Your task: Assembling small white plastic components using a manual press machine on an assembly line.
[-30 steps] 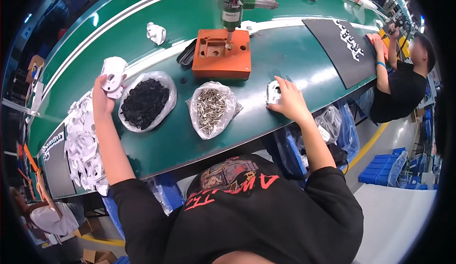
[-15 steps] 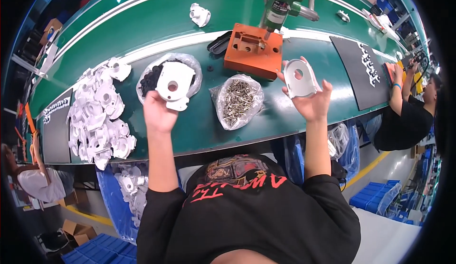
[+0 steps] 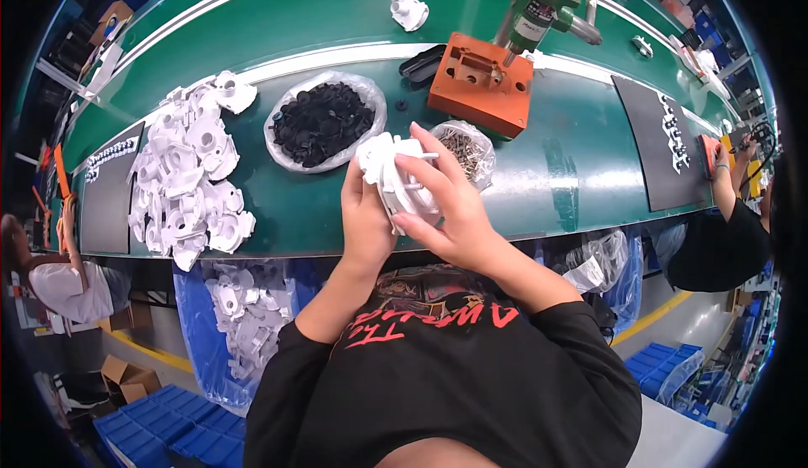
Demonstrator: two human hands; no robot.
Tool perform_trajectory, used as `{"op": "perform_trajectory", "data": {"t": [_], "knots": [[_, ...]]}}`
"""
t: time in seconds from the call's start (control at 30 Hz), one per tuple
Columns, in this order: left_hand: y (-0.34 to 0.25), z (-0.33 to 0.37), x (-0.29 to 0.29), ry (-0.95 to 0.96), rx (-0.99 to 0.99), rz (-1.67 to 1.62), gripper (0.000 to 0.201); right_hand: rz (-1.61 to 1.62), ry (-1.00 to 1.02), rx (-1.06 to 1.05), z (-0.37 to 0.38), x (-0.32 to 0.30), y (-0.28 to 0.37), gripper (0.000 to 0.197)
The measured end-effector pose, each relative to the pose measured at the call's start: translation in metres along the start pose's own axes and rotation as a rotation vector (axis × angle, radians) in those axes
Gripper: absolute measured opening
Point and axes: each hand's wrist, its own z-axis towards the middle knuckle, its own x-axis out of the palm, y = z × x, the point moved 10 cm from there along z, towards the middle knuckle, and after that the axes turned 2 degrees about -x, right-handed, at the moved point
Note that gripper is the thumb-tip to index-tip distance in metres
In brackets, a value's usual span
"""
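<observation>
Two white plastic housing parts are together in front of my chest, over the bench's near edge. My left hand grips them from the left and below, its fingers wrapped round the far side. On the right, my right hand presses the other part with bent fingers and thumb. Metal pins stick out sideways near its fingers. Whether the two parts are fully joined I cannot tell. Just beyond my right hand lies a clear bag of metal pins, partly hidden by it.
A bag of black plastic pieces stands left of centre, beside a heap of white housings. An orange fixture block sits under a green press. At right is a dark mat with small white parts; co-workers sit on both sides.
Both hands have come together at the middle, each bringing its white part against the other. The bag of black pieces is now uncovered, and the pin bag is partly covered.
</observation>
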Motion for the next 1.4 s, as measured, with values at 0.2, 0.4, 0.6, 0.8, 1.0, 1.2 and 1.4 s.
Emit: {"op": "perform_trajectory", "data": {"t": [0.2, 0.4, 0.6, 0.8, 1.0, 1.2, 1.4], "knots": [[-0.027, -0.009, -0.003, -0.119, 0.237, 0.211, 0.031, -0.012, -0.073, -0.001, -0.002, 0.003, 0.003, 0.059], [-0.033, -0.007, -0.007, -0.16, 0.325, 0.369, 0.021, 0.039, -0.064, 0.085, 0.0, 0.004, -0.006, 0.058], [-0.025, -0.007, -0.001, -0.122, 0.241, 0.246, 0.02, 0.005, -0.093, -0.03, -0.003, 0.009, -0.003, 0.062], [-0.018, -0.001, 0.017, 0.0, 0.119, -0.172, 0.038, 0.016, -0.092, -0.018, 0.011, -0.012, -0.012, 0.061], [-0.022, -0.012, 0.019, -0.009, 0.316, 0.099, 0.041, -0.057, -0.05, -0.032, 0.014, -0.007, -0.012, 0.077], [-0.043, -0.003, -0.008, -0.086, 0.342, 0.232, 0.02, 0.031, -0.158, 0.077, 0.007, -0.04, -0.036, 0.071], [-0.059, 0.005, -0.021, -0.092, 0.394, 0.307, 0.019, -0.337, -0.155, 0.185, -0.006, -0.061, -0.053, 0.009]]}}
